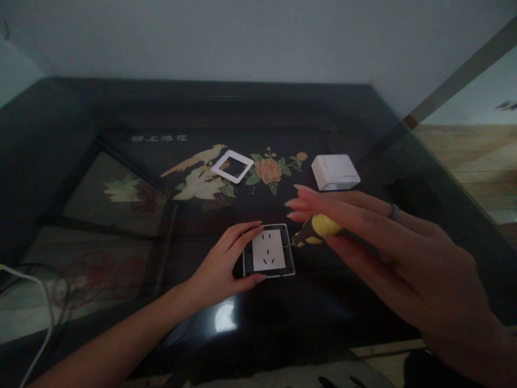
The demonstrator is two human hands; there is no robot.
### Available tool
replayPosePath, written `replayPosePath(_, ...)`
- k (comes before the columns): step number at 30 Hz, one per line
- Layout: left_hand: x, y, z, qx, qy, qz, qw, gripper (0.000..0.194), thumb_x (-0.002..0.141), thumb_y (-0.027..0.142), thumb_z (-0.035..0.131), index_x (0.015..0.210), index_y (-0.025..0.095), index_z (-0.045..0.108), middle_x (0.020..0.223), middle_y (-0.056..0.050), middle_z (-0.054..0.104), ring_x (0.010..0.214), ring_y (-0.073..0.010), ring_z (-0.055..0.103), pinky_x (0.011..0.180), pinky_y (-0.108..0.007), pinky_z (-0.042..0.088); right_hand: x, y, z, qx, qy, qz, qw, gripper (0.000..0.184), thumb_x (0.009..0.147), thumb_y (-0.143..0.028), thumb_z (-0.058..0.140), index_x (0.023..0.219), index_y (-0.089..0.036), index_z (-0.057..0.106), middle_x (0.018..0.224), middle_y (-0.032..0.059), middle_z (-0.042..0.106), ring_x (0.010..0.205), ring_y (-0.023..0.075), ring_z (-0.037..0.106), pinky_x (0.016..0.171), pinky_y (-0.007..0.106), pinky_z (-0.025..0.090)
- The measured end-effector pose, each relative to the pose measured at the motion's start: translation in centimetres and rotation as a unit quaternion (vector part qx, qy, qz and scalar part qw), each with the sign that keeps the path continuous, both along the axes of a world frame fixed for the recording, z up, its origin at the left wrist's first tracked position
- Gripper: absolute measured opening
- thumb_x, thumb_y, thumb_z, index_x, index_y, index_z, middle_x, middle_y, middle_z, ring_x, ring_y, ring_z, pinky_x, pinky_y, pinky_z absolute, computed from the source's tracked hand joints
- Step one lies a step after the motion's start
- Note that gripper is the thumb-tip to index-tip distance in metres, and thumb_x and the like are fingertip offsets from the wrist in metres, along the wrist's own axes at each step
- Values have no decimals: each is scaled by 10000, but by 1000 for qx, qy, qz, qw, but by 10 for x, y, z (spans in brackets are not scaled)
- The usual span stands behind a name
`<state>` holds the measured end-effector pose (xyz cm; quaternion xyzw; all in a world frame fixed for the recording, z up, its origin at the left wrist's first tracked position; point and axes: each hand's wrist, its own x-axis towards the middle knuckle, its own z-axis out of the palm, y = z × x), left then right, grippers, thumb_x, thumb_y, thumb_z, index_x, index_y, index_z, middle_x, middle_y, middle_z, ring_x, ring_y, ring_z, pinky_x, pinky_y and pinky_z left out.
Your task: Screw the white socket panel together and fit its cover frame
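Here, the right hand (396, 253) pinches the yellow-and-black screwdriver (319, 229) by its handle between thumb and fingers, the shaft reaching to the right margin of the white socket (269, 257), while the left hand (224, 258) clasps that socket from its left side, fingers at the far edge and thumb at the near one. The socket lies face up on the dark table (283, 110); beyond it are a white square frame (223, 175), a small screw (253, 191) and, to the right, a white boxy piece (335, 170)
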<state>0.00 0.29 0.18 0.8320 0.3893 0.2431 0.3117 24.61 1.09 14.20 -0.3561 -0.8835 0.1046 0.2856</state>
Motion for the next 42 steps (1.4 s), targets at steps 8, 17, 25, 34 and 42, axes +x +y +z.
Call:
replayPosePath(8, 0, -1, 2, -10, -1, -2, 1000, 752, 847, 406, 689, 1472, 272, 292, 1482, -138, 389, 1356, -330, 396, 1120, -549, 380, -4, 1, -11, 169, -10, -38, 985, 179, 903, -304, 674, 1009, -159, 680, 845, 54, 714, 656, 138, 654, 549, 247, 559)
replayPosePath(17, 0, 0, 0, -7, 0, -1, 1000, 754, 848, 400, 684, 1478, 279, 287, 1483, -137, 394, 1359, -341, 397, 1114, -564, 383, -2, 0, -1, 24, 23, -42, 999, 303, 967, -164, 530, 1246, -218, 634, 1102, 19, 732, 919, 142, 705, 803, 233, 600)
replayPosePath(25, 0, 0, 1, -15, -6, -2, 1000, 750, 853, 403, 678, 1483, 292, 288, 1489, -129, 391, 1362, -338, 394, 1116, -560, 380, -3, 3, -11, 140, 15, -47, 989, 156, 923, -302, 641, 1011, -182, 689, 892, 58, 698, 749, 164, 678, 658, 274, 579)
replayPosePath(34, 0, 0, 0, -5, 1, -6, 1000, 767, 849, 391, 685, 1482, 293, 262, 1485, -136, 380, 1359, -345, 391, 1111, -567, 386, -2, -2, -3, 16, 21, -46, 999, 322, 970, -154, 523, 1267, -232, 618, 1106, 14, 723, 928, 136, 699, 799, 221, 589)
replayPosePath(42, 0, 0, 0, -9, -3, -1, 1000, 754, 838, 400, 695, 1474, 278, 309, 1481, -129, 412, 1354, -336, 407, 1115, -551, 386, -2, 6, -12, 131, 13, -45, 990, 164, 931, -312, 627, 1027, -193, 684, 873, 55, 685, 740, 166, 663, 643, 289, 582)
